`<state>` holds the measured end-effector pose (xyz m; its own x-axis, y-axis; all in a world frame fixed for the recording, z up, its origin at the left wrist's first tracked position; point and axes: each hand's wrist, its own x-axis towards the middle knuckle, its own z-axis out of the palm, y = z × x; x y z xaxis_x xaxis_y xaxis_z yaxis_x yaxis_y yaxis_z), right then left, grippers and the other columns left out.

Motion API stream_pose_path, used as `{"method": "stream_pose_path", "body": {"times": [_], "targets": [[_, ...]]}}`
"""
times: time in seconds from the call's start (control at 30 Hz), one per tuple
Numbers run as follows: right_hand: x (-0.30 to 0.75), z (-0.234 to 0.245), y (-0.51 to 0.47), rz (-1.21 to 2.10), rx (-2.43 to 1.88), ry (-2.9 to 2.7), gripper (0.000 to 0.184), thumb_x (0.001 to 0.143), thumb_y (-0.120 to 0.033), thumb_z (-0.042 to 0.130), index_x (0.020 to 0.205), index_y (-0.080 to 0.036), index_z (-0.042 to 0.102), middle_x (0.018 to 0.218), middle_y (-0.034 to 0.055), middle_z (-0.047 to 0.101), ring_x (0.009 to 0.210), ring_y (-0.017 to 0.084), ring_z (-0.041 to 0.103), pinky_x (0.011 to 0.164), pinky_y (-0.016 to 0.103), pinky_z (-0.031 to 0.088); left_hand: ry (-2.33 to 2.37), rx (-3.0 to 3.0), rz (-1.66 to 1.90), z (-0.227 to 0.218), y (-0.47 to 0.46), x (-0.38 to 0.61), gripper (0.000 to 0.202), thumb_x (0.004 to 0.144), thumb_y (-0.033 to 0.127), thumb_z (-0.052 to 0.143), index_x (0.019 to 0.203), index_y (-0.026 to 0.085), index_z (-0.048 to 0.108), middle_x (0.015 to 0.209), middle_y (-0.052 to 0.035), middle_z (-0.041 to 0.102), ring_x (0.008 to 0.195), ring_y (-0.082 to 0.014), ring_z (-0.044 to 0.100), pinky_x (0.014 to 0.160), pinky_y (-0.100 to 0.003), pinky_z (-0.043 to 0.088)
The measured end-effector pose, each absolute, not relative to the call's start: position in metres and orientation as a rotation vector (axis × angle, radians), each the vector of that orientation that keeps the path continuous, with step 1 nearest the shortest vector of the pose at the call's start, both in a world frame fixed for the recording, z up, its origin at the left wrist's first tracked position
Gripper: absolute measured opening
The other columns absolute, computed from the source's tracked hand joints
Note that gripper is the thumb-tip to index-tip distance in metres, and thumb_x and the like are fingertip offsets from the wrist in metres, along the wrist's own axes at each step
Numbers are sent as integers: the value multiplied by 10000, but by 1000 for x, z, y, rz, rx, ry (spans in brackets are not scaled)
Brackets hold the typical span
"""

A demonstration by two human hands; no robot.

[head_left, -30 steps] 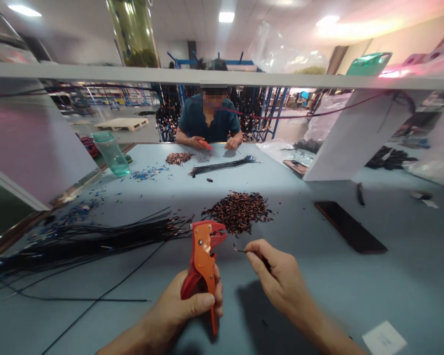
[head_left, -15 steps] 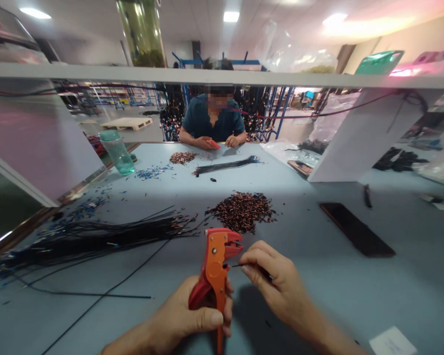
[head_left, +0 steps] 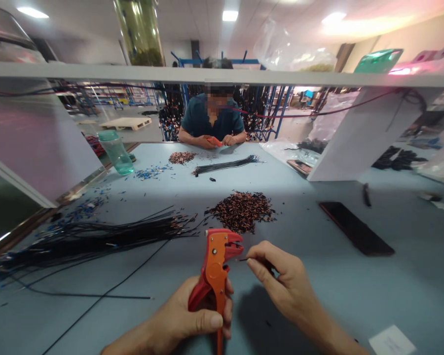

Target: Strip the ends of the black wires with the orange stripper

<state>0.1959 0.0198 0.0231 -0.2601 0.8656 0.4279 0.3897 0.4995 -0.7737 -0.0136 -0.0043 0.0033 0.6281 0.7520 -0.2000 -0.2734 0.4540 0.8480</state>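
Observation:
My left hand (head_left: 192, 313) is wrapped round an orange and red wire stripper (head_left: 217, 264), held upright with its jaws facing right. Between thumb and index finger, my right hand (head_left: 281, 276) pinches a short black wire (head_left: 243, 260), its tip just right of the jaws and apart from them. Beyond the tool lies a heap of small black and copper-coloured wire pieces (head_left: 242, 212). To the left a long bundle of black wires (head_left: 107, 236) rests on the table, with a single loose wire (head_left: 133, 273) in front of it.
A black phone (head_left: 356, 228) lies on the right, with a white paper (head_left: 392, 340) nearer me. Across the table (head_left: 299, 315) sits a co-worker (head_left: 212, 121) holding a red tool. A green bottle (head_left: 116, 153) stands far left. A white shelf (head_left: 222, 75) spans above.
My right hand has shifted slightly right and up with the wire, away from the stripper's jaws. The co-worker's hands have come closer together. My left hand has stayed put.

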Motion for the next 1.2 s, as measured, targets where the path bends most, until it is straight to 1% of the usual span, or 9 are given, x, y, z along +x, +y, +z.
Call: {"method": "stream_pose_path", "body": {"times": [0.17,0.5,0.73,0.83,1.2], "targets": [[198,22,20,663,-1132,-1800,159,898,-235,491,767,-198,574,583,-53,465,501,107,427,482,209,357,625,887,670,7,-5,-13,457,675,365,795,1007,139,577,797,-46,617,695,-163,626,637,-283,491],[197,27,16,490,-1151,-1763,181,873,-198,487,704,-186,552,546,-57,439,457,93,398,441,199,328,596,886,635,4,-6,-13,468,672,353,802,1014,126,577,779,-44,620,683,-158,632,647,-284,487],[197,26,19,429,-1202,-1728,183,845,-187,487,666,-188,522,510,-72,378,421,82,331,398,198,285,565,909,613,-1,-5,-15,438,693,340,786,1027,140,584,779,-43,616,684,-161,630,664,-304,487],[197,25,19,432,-1209,-1732,184,841,-188,491,660,-186,527,509,-74,355,422,82,327,396,196,284,564,910,613,0,-5,-15,436,689,340,789,1023,143,590,780,-44,615,680,-162,631,661,-301,484],[196,26,17,498,-1170,-1736,187,847,-182,484,676,-176,561,520,-57,430,434,84,368,406,196,309,573,885,592,-1,-8,-15,457,677,342,803,1022,142,580,786,-48,625,681,-160,632,655,-298,482]]}}
